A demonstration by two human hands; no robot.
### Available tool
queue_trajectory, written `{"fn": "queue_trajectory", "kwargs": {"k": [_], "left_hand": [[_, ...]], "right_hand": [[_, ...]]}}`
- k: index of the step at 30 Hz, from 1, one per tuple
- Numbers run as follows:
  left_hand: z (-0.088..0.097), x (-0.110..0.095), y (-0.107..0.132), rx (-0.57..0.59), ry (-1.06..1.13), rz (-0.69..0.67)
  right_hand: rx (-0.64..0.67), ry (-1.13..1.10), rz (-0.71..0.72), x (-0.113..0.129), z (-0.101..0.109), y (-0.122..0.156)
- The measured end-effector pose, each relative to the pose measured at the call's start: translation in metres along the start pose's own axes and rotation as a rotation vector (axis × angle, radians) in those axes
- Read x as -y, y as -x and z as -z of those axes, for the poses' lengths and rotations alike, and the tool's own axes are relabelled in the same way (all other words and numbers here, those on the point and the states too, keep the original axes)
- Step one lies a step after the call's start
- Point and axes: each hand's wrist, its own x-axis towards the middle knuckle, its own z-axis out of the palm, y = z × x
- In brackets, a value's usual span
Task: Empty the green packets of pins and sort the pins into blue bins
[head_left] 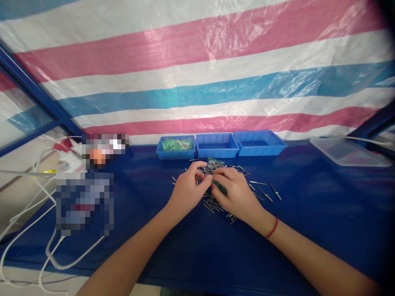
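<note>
Meeting over a scatter of metal pins [210, 204] on the blue tabletop [308, 197], the right hand [237, 195] has its grip pinched on a small green piece [220, 188]. The left hand [187, 191] curls beside it, and I cannot tell what its grip holds.

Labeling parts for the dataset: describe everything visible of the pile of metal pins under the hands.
The pile of metal pins is many thin, grey, shiny rods lying flat at mixed angles on the blue table cover, just before the blue bins. A few strays lie to its right. The left hand and right hand rest on its middle, hiding it.
</note>
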Motion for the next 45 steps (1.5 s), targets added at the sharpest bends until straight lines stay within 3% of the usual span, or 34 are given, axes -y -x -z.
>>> {"fn": "queue_trajectory", "kwargs": {"k": [6,9,11,17,22,28,32,36,38,40,43,45], "left_hand": [[0.001,0.006,-0.003,-0.034,-0.086,-0.144],[0.003,0.007,-0.005,0.040,-0.040,-0.197],[0.003,0.008,-0.006,0.078,0.021,-0.170],[-0.005,0.014,-0.006,0.001,0.315,-0.049],[-0.010,0.012,-0.007,0.069,0.620,0.047],[-0.013,0.012,-0.007,0.088,0.608,0.063],[-0.008,0.008,-0.010,0.057,0.658,0.273],[-0.002,-0.001,-0.008,0.252,0.690,0.433],[-0.003,-0.004,-0.005,0.340,0.662,0.412],[-0.005,-0.006,-0.002,0.356,0.661,0.342],[-0.008,-0.004,0.000,0.290,0.684,0.222],[-0.007,0.000,-0.001,0.226,0.642,0.160]], "right_hand": [[-0.109,-0.237,-0.009,-0.004,0.003,-0.004],[-0.116,-0.365,-0.042,-0.004,0.007,-0.006],[-0.089,-0.430,-0.072,-0.003,0.009,-0.005],[-0.121,-0.520,-0.157,0.000,0.009,-0.002],[-0.053,-0.478,-0.161,0.002,0.015,-0.001],[-0.112,-0.327,-0.086,0.002,0.025,0.000],[-0.202,-0.125,0.099,-0.007,0.029,0.003],[-0.231,0.000,0.237,-0.014,0.029,0.006],[-0.232,0.015,0.277,-0.013,0.030,0.005],[-0.248,0.022,0.294,-0.011,0.031,0.004],[-0.294,-0.020,0.257,-0.006,0.031,0.003],[-0.337,-0.102,0.154,-0.003,0.031,0.003]]}}
